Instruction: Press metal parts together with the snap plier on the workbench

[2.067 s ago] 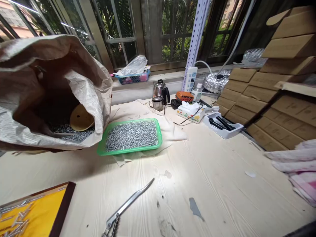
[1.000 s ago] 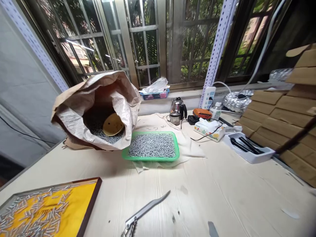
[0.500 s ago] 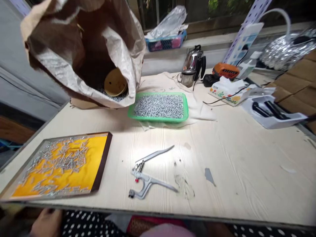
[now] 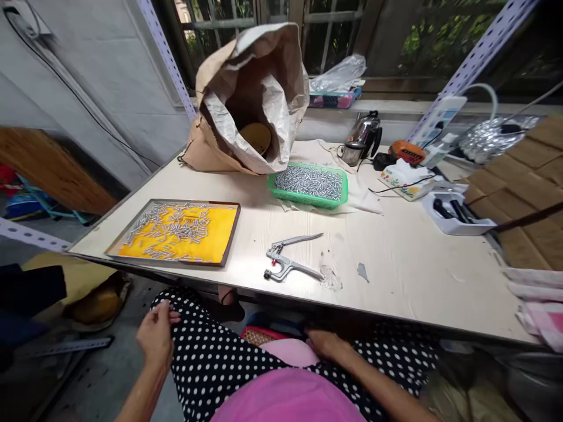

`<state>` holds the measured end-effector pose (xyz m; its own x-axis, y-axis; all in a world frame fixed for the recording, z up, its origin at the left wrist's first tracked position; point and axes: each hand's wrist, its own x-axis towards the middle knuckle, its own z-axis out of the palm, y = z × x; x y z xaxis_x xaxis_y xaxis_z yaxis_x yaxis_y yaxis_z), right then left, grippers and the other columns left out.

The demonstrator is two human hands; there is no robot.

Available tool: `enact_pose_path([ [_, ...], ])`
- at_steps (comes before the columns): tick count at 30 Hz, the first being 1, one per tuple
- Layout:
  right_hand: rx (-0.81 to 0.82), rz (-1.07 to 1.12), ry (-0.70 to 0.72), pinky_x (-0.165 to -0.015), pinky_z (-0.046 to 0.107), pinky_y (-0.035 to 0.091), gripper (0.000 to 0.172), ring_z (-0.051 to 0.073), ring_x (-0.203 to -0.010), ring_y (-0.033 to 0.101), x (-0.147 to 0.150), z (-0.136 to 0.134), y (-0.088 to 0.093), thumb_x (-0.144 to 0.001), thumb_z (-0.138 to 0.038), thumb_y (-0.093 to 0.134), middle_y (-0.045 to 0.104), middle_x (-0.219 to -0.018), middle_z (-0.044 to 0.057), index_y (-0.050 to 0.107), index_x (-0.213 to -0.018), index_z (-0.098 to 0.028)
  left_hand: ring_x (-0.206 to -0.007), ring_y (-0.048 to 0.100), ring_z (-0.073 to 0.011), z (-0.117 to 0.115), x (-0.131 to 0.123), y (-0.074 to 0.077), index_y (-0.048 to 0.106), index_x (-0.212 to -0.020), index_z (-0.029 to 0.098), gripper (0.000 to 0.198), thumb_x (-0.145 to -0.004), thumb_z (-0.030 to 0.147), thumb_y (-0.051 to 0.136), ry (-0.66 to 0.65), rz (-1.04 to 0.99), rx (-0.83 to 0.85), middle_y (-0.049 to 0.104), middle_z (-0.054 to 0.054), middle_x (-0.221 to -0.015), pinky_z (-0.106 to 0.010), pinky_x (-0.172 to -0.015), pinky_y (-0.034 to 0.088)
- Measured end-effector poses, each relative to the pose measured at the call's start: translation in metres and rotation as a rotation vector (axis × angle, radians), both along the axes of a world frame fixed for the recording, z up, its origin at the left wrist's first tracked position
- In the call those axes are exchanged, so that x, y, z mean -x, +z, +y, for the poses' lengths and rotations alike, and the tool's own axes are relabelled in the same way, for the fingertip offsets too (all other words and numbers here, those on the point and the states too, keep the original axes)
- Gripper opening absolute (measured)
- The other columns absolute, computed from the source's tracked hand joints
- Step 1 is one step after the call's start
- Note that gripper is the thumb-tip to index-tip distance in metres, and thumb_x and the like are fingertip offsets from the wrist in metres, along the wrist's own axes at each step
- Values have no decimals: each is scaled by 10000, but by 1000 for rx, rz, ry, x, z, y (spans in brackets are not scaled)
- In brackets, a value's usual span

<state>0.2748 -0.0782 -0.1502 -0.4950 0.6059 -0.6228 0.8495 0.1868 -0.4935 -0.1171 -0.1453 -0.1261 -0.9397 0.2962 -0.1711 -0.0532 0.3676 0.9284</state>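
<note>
My left hand (image 4: 157,333) hangs beside my left knee, its fingers curled towards the dotted trousers (image 4: 211,357); whether it grips anything is unclear. My right hand (image 4: 323,344) rests low between my legs near the table edge, its fingers in shadow. On the table lie grey snap pliers (image 4: 288,265) with handles spread. To their left is a shallow tray (image 4: 232,234) with a yellow bottom (image 4: 215,225) and scattered small metal pieces (image 4: 182,230). Behind the pliers, a green basket (image 4: 308,198) is full of similar metal pieces (image 4: 310,180).
A large open paper bag (image 4: 211,146) holding a round yellowish thing (image 4: 255,138) stands at the back. Towards the back right are a metal kettle (image 4: 367,130), an orange tool (image 4: 407,152), a tissue pack (image 4: 404,179), a white tray (image 4: 470,228) and cardboard (image 4: 510,176).
The camera view has shifted and widened, showing my lap and both forearms. My left hand now appears further right in the picture, beside my knee. The table items look undisturbed.
</note>
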Motion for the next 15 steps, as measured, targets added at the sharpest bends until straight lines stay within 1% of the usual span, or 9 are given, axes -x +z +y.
enact_pose_path([
  [2,-14,100,37,-865,322,498,169,209,-1000,636,0,-27,18,-909,-270,591,669,-1066,66,679,-1037,-205,-491,543,-131,-15,-33,9,625,-776,141,397,-591,484,703,-73,-68,-86,641,-1,-657,-256,-479,456],
  [3,-42,193,42,-853,301,494,173,201,-985,640,-3,-40,31,-924,-260,554,674,-1047,62,685,-1024,-209,-499,545,-129,-19,-50,18,635,-801,137,447,-579,515,724,-145,-100,-109,648,-9,-671,-252,-476,459],
  [5,-166,417,-4,-821,284,499,253,181,-935,641,-9,-54,60,-977,-284,441,670,-1013,56,678,-1035,-216,-516,554,-134,-18,-82,43,664,-880,128,498,-631,556,723,-355,-125,-122,641,-10,-640,-247,-498,467],
  [6,-254,499,-44,-816,286,502,291,179,-920,637,-11,-55,76,-996,-308,398,662,-999,58,671,-1046,-222,-526,561,-137,-13,-95,58,672,-936,132,499,-682,560,702,-468,-105,-125,635,-2,-622,-250,-522,476],
  [8,-466,573,-112,-846,307,504,326,187,-945,626,-11,-44,105,-1013,-314,347,639,-1003,72,648,-1105,-231,-577,595,-150,5,-116,84,686,-967,151,434,-765,534,655,-692,-35,-115,653,-9,-654,-260,-583,499],
  [10,-672,551,-144,-903,337,496,350,201,-1000,615,-6,-19,126,-1017,-292,317,613,-1058,91,611,-1199,-237,-700,644,-171,29,-129,101,707,-919,174,328,-806,472,629,-871,113,-101,702,-36,-786,-267,-667,510],
  [12,-817,407,-146,-895,360,505,364,215,-1010,612,2,11,136,-1011,-260,316,587,-1117,109,561,-1279,-225,-861,659,-196,56,-136,104,720,-879,192,247,-821,406,611,-991,275,-106,725,-52,-905,-269,-755,500],
  [13,-846,296,-126,-864,355,515,360,218,-1001,614,6,25,136,-1002,-244,340,573,-1152,116,540,-1299,-215,-897,656,-202,68,-139,101,721,-865,194,226,-823,382,601,-1028,326,-109,728,-55,-928,-270,-774,493],
  [15,-833,78,-61,-802,317,515,329,204,-972,618,13,48,133,-982,-218,403,555,-1177,117,534,-1283,-197,-865,652,-197,90,-142,91,713,-843,186,216,-826,355,580,-1079,356,-95,731,-56,-897,-270,-768,484],
])
